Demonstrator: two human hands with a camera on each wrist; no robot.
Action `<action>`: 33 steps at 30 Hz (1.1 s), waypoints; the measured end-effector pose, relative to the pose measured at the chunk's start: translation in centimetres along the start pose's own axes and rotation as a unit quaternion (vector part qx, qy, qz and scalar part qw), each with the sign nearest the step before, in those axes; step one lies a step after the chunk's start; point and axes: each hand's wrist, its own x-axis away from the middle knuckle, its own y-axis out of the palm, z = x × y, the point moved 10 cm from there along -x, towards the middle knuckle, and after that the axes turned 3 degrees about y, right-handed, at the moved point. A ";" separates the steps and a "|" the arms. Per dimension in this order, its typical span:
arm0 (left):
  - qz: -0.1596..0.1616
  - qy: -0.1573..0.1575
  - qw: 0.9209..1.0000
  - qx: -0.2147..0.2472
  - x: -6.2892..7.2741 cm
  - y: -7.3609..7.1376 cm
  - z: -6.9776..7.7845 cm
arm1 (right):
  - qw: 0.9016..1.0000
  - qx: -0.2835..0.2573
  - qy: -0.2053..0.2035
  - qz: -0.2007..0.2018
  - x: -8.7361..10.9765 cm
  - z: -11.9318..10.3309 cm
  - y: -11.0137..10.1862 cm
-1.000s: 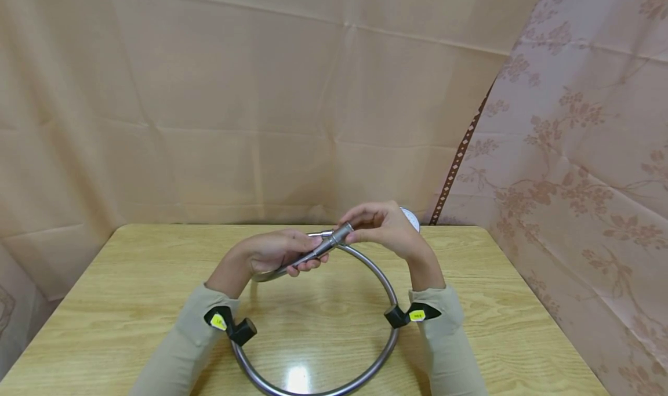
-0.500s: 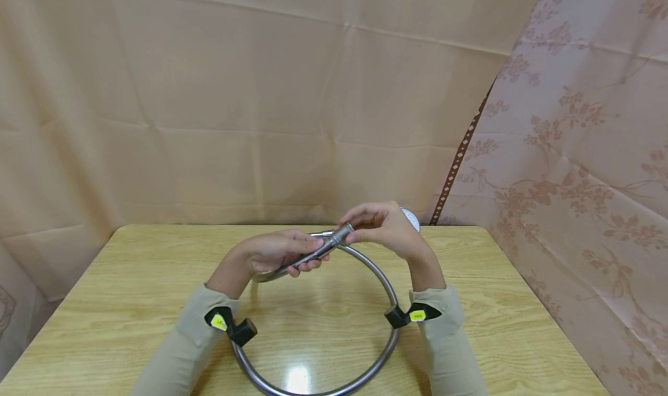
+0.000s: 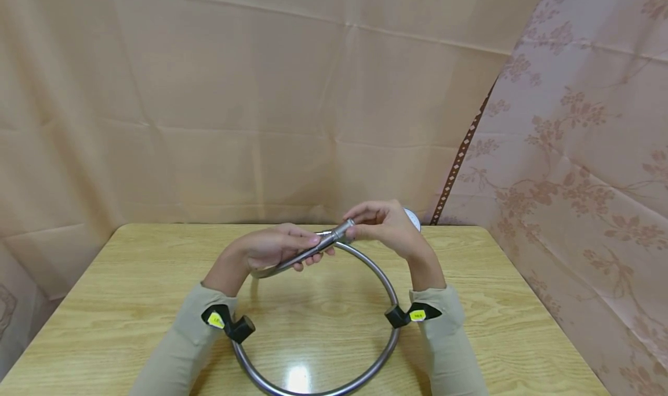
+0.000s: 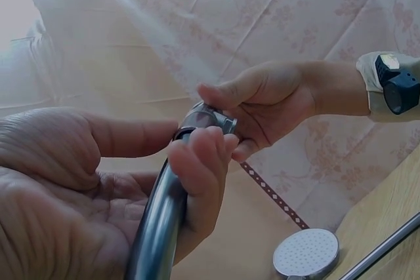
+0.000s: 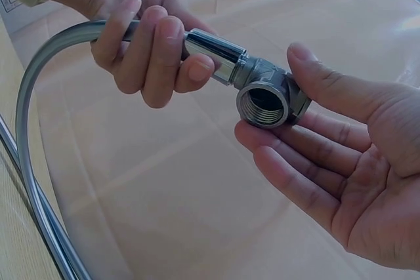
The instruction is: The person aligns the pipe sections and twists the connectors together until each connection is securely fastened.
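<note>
A grey flexible shower hose (image 3: 383, 277) loops over the table, its one end raised between the hands. My left hand (image 3: 276, 248) holds the hose just behind its shiny end nut (image 5: 215, 54), thumb on one side and fingers on the other. On the nut sits a small metal pipe fitting (image 5: 266, 73); its round side opening with inner threads shows in the right wrist view. The thumb and fingers of my right hand (image 3: 386, 228) pinch this fitting at its far end. In the left wrist view the left fingers partly hide it.
A round white shower head (image 4: 306, 252) lies behind the right hand, mostly hidden in the head view. The wooden table (image 3: 130, 303) ends at a beige cloth (image 3: 209, 123); a flower-patterned cloth (image 3: 590, 170) hangs at the right. The hose's lower loop passes under both wrists.
The left hand has shifted slightly to the left along the hose. The fitting and the right hand have risen a little. Both hands keep their hold.
</note>
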 end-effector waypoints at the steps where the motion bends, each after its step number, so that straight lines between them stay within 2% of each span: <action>1: 0.004 -0.002 1.000 0.002 0.0 -0.1 0.0 | 1.000 -0.001 0.004 0.004 0.0 0.0 -0.1; 7: 0.022 -0.011 1.000 0.006 -0.1 -0.4 -0.1 | 1.000 -0.010 0.022 0.018 -0.2 0.4 -0.2; 19: 0.037 -0.010 0.999 0.019 -0.1 -0.6 -0.2 | 0.999 -0.001 0.027 0.022 -0.3 0.5 -0.4; 23: 0.028 -0.014 0.999 0.020 -0.2 -0.4 -0.4 | 1.000 -0.003 0.020 0.016 -0.4 0.4 -0.2; 29: -0.002 -0.010 0.999 0.040 -0.3 0.4 -0.3 | 1.000 0.008 0.016 0.012 -0.3 0.4 -0.2; 33: -0.006 -0.013 0.999 0.047 -0.2 0.7 -0.3 | 1.000 0.011 0.018 0.011 -0.2 0.5 -0.1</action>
